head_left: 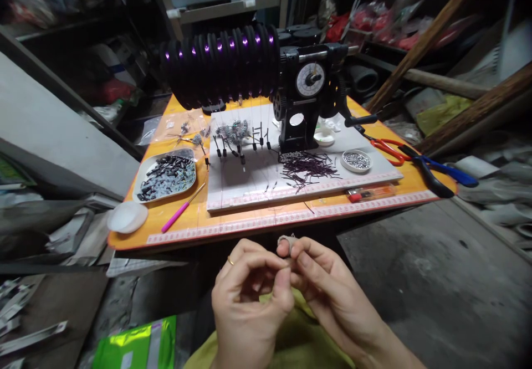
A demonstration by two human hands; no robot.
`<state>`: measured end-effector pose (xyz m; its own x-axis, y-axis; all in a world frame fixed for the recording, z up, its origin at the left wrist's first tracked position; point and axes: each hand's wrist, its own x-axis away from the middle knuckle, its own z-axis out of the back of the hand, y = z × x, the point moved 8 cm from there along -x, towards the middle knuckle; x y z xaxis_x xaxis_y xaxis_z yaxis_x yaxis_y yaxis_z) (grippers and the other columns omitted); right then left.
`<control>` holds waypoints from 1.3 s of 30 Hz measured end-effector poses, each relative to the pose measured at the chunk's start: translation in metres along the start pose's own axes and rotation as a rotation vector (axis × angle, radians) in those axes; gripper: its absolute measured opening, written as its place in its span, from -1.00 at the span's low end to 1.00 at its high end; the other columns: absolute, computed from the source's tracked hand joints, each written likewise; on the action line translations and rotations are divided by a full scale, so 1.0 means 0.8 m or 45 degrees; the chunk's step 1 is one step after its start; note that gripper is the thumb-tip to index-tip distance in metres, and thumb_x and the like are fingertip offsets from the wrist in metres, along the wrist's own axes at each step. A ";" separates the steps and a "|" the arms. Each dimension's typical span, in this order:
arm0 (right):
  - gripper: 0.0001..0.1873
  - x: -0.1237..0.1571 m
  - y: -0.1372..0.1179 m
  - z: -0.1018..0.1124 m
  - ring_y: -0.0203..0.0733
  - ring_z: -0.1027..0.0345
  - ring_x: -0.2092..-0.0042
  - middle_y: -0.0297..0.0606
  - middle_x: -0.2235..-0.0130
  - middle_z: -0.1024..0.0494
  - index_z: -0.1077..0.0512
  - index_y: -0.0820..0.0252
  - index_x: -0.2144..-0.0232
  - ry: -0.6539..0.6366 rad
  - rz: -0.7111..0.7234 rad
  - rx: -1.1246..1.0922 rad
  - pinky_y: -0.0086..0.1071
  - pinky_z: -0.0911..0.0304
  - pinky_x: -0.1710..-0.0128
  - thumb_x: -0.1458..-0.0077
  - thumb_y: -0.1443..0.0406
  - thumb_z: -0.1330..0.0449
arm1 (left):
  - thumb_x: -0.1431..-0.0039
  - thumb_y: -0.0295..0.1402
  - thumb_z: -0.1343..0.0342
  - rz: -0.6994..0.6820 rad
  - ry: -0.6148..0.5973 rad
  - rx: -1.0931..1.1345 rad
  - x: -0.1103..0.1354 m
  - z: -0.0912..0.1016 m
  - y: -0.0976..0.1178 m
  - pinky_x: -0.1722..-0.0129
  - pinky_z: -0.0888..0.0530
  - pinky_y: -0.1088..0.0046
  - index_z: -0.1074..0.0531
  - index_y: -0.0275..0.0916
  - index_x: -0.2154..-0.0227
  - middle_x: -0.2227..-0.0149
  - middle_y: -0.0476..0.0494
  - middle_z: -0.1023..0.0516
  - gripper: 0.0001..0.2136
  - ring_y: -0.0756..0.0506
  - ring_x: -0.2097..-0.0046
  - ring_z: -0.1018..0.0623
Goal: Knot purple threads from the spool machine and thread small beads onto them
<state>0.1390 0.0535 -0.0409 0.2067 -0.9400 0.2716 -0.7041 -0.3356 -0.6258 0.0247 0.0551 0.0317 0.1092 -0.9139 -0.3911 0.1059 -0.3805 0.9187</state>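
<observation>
1. Left hand [255, 300], right hand [332, 280]: fingertips close together before the desk [124, 240] — clamped on something, I cannot tell.
2. Weighted threads [255, 147] already hang below spools [224, 70]; dark strips [310, 167] apparently remain unused.

A cluttered workshop, shown by the winding machine [307, 81] and pliers [419, 164].

Left fingers [261, 259] curled inward, right fingers [316, 251] bent toward them, tips close together

Small greyish band [292, 241], curved snugly around one fingertip [284, 247]; anything pinched just below too hidden to tell
</observation>
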 end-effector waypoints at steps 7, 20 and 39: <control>-0.90 0.004 0.006 -0.001 -0.41 -0.49 0.27 -0.31 0.20 -0.58 -0.61 0.15 0.38 -0.011 -0.049 -0.076 -0.63 -0.40 0.25 -0.02 0.26 -0.43 | -0.04 -0.59 -0.19 0.028 0.006 -0.003 0.004 0.002 -0.006 0.63 -0.31 0.76 -0.47 -0.17 0.46 0.48 0.09 -0.40 -0.85 0.14 0.56 -0.36; -0.88 0.004 0.005 -0.003 -0.46 -0.48 0.29 -0.34 0.22 -0.58 -0.62 0.17 0.39 -0.009 -0.055 -0.106 -0.66 -0.41 0.22 -0.01 0.26 -0.45 | -0.01 -0.60 -0.18 0.024 0.039 -0.064 -0.001 0.004 -0.003 0.64 -0.28 0.75 -0.45 -0.20 0.52 0.51 0.09 -0.39 -0.85 0.14 0.58 -0.33; -0.84 0.004 0.002 -0.003 -0.46 -0.43 0.32 -0.33 0.23 -0.52 -0.59 0.18 0.40 0.009 -0.014 -0.026 -0.61 -0.39 0.23 0.00 0.22 -0.44 | -0.09 -0.58 -0.19 -0.105 -0.018 -0.136 0.008 0.004 -0.007 0.60 -0.33 0.70 -0.45 -0.16 0.39 0.44 0.08 -0.37 -0.85 0.09 0.50 -0.37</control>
<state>0.1366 0.0503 -0.0395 0.2097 -0.9358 0.2834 -0.7155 -0.3444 -0.6078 0.0214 0.0508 0.0244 0.0817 -0.8824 -0.4633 0.2187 -0.4376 0.8722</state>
